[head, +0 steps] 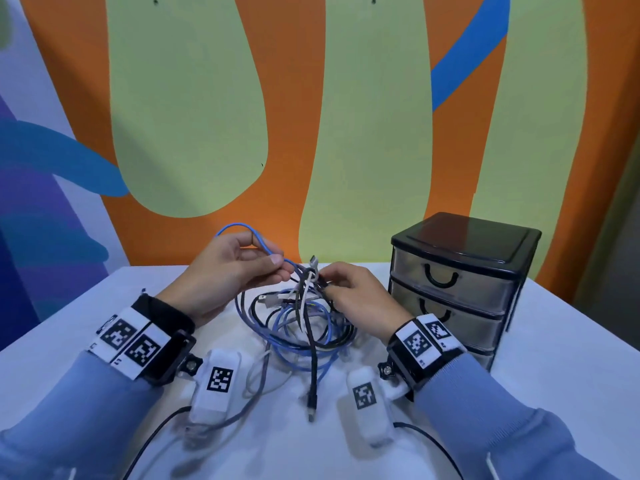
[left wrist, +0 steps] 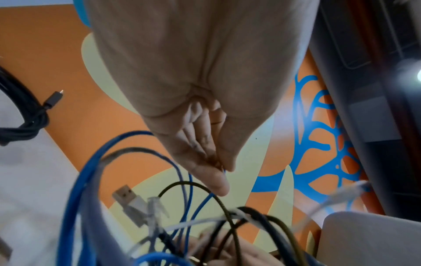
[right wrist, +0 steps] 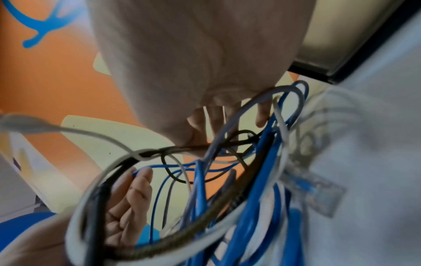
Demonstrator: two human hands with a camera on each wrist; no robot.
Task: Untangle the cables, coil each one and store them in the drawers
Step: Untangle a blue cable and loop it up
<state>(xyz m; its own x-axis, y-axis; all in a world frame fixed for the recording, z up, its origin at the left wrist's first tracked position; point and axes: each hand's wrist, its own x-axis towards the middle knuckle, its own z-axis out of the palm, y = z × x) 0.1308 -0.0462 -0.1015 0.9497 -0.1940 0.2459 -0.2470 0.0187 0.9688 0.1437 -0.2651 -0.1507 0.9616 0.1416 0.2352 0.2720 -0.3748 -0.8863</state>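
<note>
While the left hand (head: pixel 225 271) pinches a thin blue cable (head: pixel 242 228) between thumb and fingers (head: pixel 273 271), that cable arches up behind them in a loop and runs down past the fingertips into the knot. Just beyond those tips, the right hand (head: pixel 360 299) has its fingers curled onto the raised knot of the cable tangle (head: pixel 304 323) — blue, black and white strands whose coils lie on the white tabletop (head: pixel 571 358) below both palms. A black braided lead with its plug (head: pixel 311 407) trails toward the wrists. Right of the right-hand knuckles stands the three-drawer unit (head: pixel 460 278), drawers closed.
</note>
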